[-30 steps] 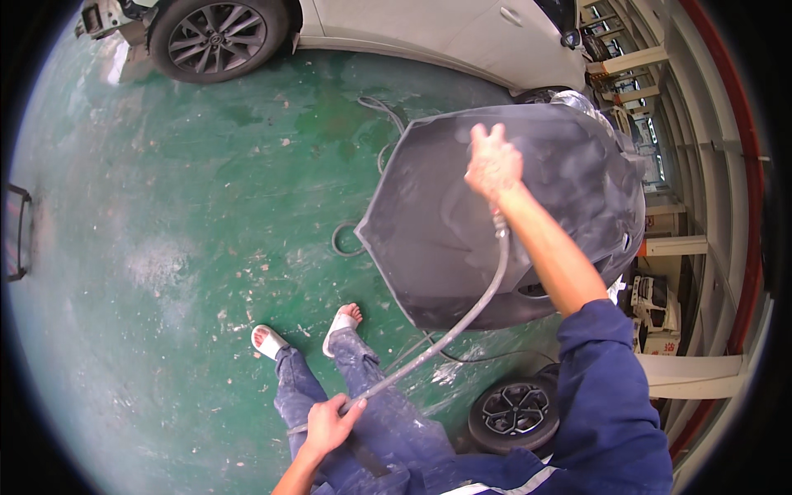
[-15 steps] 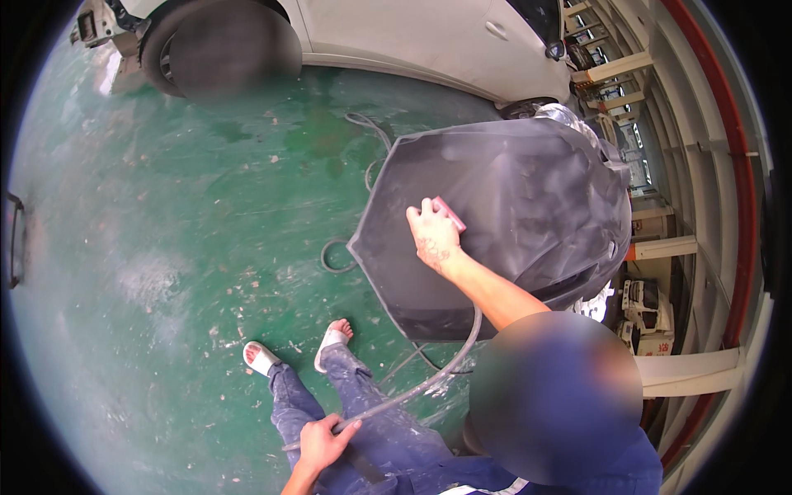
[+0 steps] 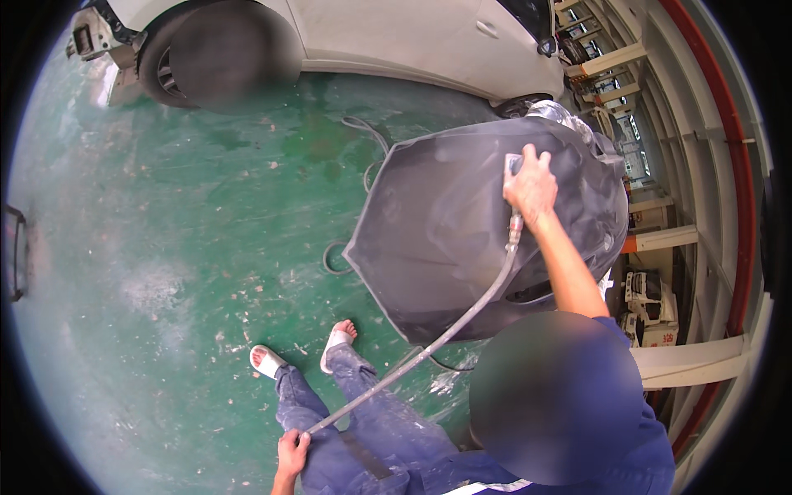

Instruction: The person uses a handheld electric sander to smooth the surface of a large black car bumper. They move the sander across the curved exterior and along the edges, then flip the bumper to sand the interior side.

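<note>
My right hand [image 3: 535,191] is closed round a small hand-held air sander [image 3: 512,163], mostly hidden under the fingers. It rests on the far right part of a dark grey, dusty car hood [image 3: 429,223]. From the tool's near end, a metal coupling [image 3: 515,233] leads into a grey air hose [image 3: 445,334]. That hose runs down to the left across the hood's near edge and over my legs. Beside my thigh, my left hand [image 3: 292,452] grips the hose, thumb on top.
A light-coloured car [image 3: 388,37] stands along the far side, its front wheel [image 3: 165,66] at the left. More hose [image 3: 373,132] loops on the green floor [image 3: 190,214] past the hood. Metal framing with a red pipe [image 3: 730,165] lines the right. My sandalled feet [image 3: 337,342] stand left of the hood.
My right hand has moved right and farther away across the hood with the sander, drawing the hose straighter. My left hand has shifted slightly left and lower, still on the hose.
</note>
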Available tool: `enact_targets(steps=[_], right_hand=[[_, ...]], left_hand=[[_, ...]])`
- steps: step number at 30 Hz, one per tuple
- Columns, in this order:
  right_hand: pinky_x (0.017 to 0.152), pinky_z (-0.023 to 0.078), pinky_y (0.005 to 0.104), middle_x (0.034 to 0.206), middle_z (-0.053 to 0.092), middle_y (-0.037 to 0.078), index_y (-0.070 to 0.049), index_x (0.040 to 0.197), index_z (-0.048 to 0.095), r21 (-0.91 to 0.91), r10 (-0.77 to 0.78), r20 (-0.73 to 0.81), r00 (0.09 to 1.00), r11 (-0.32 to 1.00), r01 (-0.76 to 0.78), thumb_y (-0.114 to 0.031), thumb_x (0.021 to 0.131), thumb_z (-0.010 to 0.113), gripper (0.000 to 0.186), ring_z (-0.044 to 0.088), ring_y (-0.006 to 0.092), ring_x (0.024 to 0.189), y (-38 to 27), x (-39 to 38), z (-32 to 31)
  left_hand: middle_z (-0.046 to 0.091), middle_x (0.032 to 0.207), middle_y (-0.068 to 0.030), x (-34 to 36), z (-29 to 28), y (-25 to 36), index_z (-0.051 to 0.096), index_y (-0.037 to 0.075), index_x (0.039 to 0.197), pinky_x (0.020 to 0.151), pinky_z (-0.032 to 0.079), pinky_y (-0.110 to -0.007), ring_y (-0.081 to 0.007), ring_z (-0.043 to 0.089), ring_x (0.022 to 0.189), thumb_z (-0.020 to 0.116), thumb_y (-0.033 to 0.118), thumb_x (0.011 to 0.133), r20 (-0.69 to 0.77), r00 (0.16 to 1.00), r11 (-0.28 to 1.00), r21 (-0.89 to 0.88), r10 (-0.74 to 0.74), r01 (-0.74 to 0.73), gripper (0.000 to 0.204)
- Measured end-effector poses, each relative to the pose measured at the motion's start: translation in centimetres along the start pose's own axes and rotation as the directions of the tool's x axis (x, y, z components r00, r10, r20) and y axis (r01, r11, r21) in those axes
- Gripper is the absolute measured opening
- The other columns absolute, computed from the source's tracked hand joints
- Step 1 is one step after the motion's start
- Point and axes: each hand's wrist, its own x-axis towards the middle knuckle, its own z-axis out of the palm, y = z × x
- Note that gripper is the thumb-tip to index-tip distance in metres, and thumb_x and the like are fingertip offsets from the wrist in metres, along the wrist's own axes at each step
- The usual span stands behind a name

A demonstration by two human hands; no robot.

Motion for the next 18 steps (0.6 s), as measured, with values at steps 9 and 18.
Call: enact_targets(steps=[9,18], right_hand=[[0.065,0.063,0.0431,0.119,0.055,0.017,-0.015,0.124,0.057,-0.150,-0.349,0.245,0.904,0.908,0.391,-0.017,0.073,0.087,0.059,0.070,0.0344,0.095,-6.8,-14.2,12.7],[0.071,0.064,0.0458,0.119,0.053,0.018,-0.015,0.121,0.057,-0.074,-0.147,0.099,0.984,0.985,0.155,-0.015,0.074,0.087,0.055,0.071,0.0369,0.094,0.2,-11.5,3.0]], left_hand=[[0.060,0.071,-0.0087,-8.0,-8.3,10.5,0.060,-0.003,0.085,0.062,0.045,-0.040,-0.0182,0.052,0.068,0.060,0.031,0.108,-0.124,0.970,0.955,-0.239,-0.208,0.175,0.041],[0.064,0.077,-0.0077,-7.7,-8.9,13.2,0.067,-0.005,0.095,0.070,0.048,-0.038,-0.0148,0.050,0.077,0.062,0.029,0.107,0.008,0.962,0.948,-0.167,-0.274,0.271,0.037]])
